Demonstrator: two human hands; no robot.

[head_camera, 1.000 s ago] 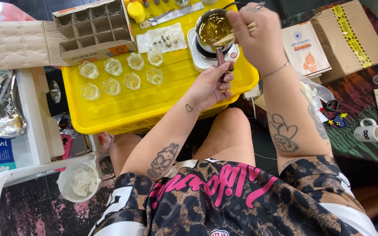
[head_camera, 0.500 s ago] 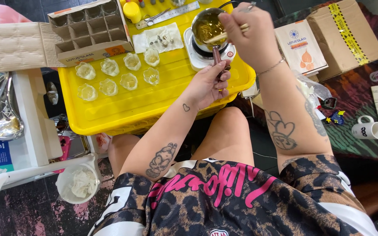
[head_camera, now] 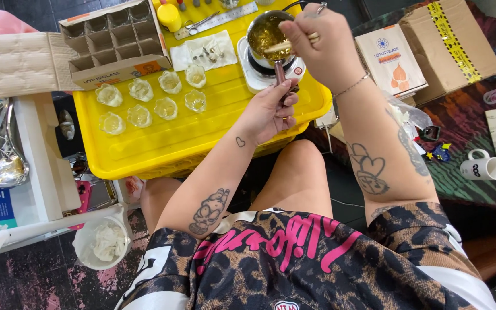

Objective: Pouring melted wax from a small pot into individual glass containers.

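The left hand [head_camera: 268, 112] is curled around the dark handle [head_camera: 281, 74] of a small metal pot [head_camera: 265, 34], with the fingers pressed together on it. The right hand [head_camera: 320, 40] is above the pot, and its fingers pinch a thin wooden stick [head_camera: 276, 47] that lies across the pot's top. The pot has yellow, shiny liquid in it. It sits on a little white warmer [head_camera: 259, 72].

The biggest thing here is the yellow tray [head_camera: 202, 132], resting over the person's knees. The warmer stands on its far right part. A brown cardboard box with little square holes [head_camera: 116, 40] lies at the tray's far left edge.

In the middle of the tray are eight small clear glass cups [head_camera: 153, 100], set in two rows, close together. They are well apart from the pot. Behind them is a white paper towel [head_camera: 205, 51] with tiny bits on it. A metal ruler [head_camera: 222, 18] and a small yellow jar [head_camera: 169, 16] lie at the far edge.

Off to the right, on the table, stands a white mug [head_camera: 483, 168].
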